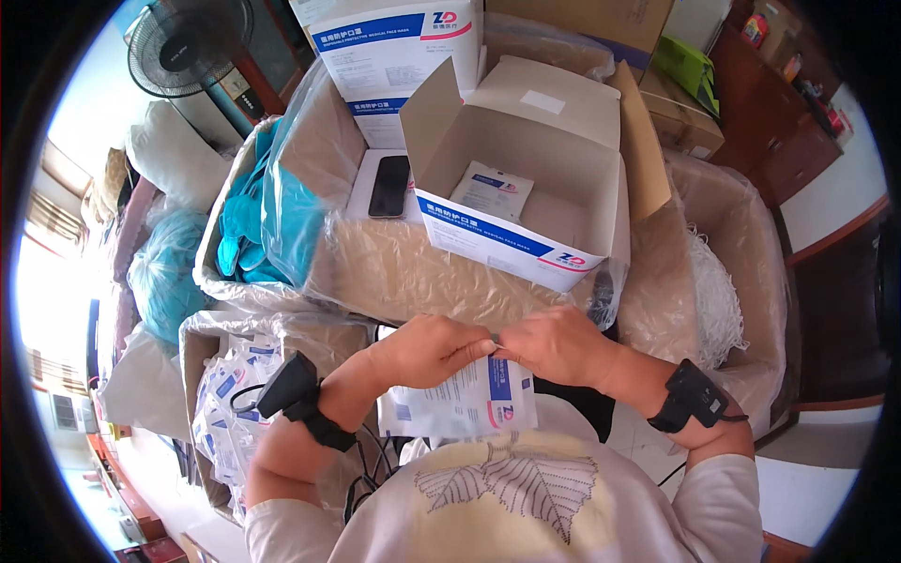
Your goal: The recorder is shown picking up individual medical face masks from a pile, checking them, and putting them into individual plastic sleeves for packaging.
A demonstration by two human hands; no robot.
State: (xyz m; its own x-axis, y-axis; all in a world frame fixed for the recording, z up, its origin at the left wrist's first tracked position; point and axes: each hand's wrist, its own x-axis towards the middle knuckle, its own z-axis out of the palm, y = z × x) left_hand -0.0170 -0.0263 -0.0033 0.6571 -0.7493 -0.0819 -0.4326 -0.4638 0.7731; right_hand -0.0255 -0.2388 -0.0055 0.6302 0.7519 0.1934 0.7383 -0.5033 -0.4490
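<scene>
In front of my chest, both hands pinch a flat white pouch (pixel 455 410) with blue and pink print at its upper edge. My left hand (pixel 427 351) is closed, its thumb tip close to the fingers of my right hand (pixel 563 345), also closed, near the middle of that edge. The pouch hangs down, and my hands hide its upper part. Just beyond them stands an open white carton (pixel 488 251) with a blue band, its flaps up. Inside lies a similar flat packet (pixel 496 192) against the left side.
A dark phone (pixel 389 186) lies left of the carton, beside stacked closed cartons (pixel 394 70). Left of my arm, a plastic-lined box (pixel 352 328) holds many pouches (pixel 225 385). Blue-green fabric (pixel 246 230) fills another bin. White strings (pixel 718 305) lie in a lined box at right.
</scene>
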